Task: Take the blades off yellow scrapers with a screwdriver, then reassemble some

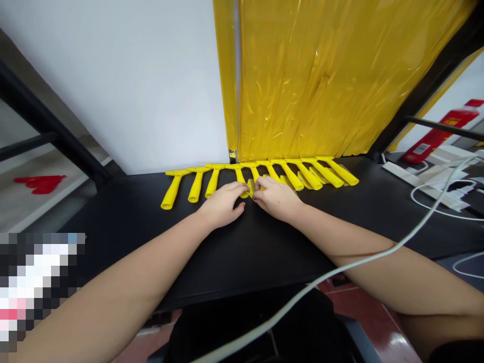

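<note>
Yellow T-shaped plastic handles (172, 192) lie side by side in a row on the black tabletop, their crosspieces at the back and hollow ends towards me. My left hand (224, 205) is over the middle of the row. Its fingertips touch the end of one handle, and its thumb stands apart from the fingers. Close beside it, my right hand (278, 199) has its fingers bent and pinched at a small yellow piece with a dull flat plate (250, 187). The fingers partly cover this piece. Similar flat pieces (316, 175) lie between the handles on the right.
Behind the row stand a white panel (151, 91) and a yellow plastic curtain (321, 80). A pale cable (321, 278) crosses in front of my right forearm. At right are a red bottle (440, 131) and white trays; black frame posts (64, 126) flank the table.
</note>
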The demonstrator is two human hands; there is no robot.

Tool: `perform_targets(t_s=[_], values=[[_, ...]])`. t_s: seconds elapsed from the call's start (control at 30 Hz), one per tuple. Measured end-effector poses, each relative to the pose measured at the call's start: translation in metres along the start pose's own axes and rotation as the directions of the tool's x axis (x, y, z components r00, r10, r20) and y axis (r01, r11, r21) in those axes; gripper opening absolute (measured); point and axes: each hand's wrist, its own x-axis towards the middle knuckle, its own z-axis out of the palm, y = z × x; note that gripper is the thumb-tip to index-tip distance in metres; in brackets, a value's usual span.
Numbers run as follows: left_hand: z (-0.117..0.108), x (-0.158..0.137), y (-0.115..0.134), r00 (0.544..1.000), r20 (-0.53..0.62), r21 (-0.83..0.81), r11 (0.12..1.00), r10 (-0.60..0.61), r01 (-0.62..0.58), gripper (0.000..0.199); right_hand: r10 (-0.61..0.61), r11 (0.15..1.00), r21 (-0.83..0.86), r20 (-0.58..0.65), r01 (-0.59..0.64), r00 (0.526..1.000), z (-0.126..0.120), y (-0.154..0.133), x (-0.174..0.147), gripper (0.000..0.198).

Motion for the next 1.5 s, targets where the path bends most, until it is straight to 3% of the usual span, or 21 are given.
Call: perform_targets(t_s=[0.3,0.47,0.6,0.73,0.9,1.2,1.37,1.5], values=[[0.0,0.0,0.0,1.0,0.001,-0.012,1.0,-0.001,0.001,0.04,0.045,0.999,0.02,0.001,-0.045,0.999,0.001,0.0,0.001,0.021],[-0.001,-0.001,0.0,1.0,-0.005,-0.014,1.0,-0.003,0.003,0.04,0.07,0.986,0.155,-0.098,-0.054,0.993,-0.002,0.008,-0.003,0.025],[-0.003,-0.002,0.002,1.0,-0.005,-0.011,1.0,-0.005,0.005,0.039,0.203,0.935,0.337,-0.252,-0.111,0.946,-0.005,0.031,-0.008,0.028],[-0.003,-0.003,0.001,1.0,0.004,0.016,1.0,-0.006,0.006,0.038,0.314,0.899,0.404,-0.331,-0.167,0.89,-0.009,0.058,-0.013,0.021],[-0.003,0.008,0.002,0.996,0.029,0.059,0.994,0.087,-0.088,0.036,0.319,0.891,0.422,-0.321,-0.167,0.892,-0.009,0.066,-0.014,0.017],[-0.003,0.036,0.0,0.996,0.068,0.1,0.993,0.061,-0.068,0.014,0.293,0.889,0.432,-0.286,-0.15,0.912,-0.005,0.064,-0.013,0.015],[0.001,0.036,0.0,0.997,0.065,0.113,0.992,0.051,-0.059,0.014,0.289,0.886,0.441,-0.28,-0.144,0.915,-0.007,0.06,-0.013,0.014],[-0.012,0.032,-0.002,1.0,-0.01,0.133,0.991,0.026,-0.024,0.02,0.303,0.863,0.487,-0.285,-0.135,0.909,-0.007,0.06,-0.014,0.021]])
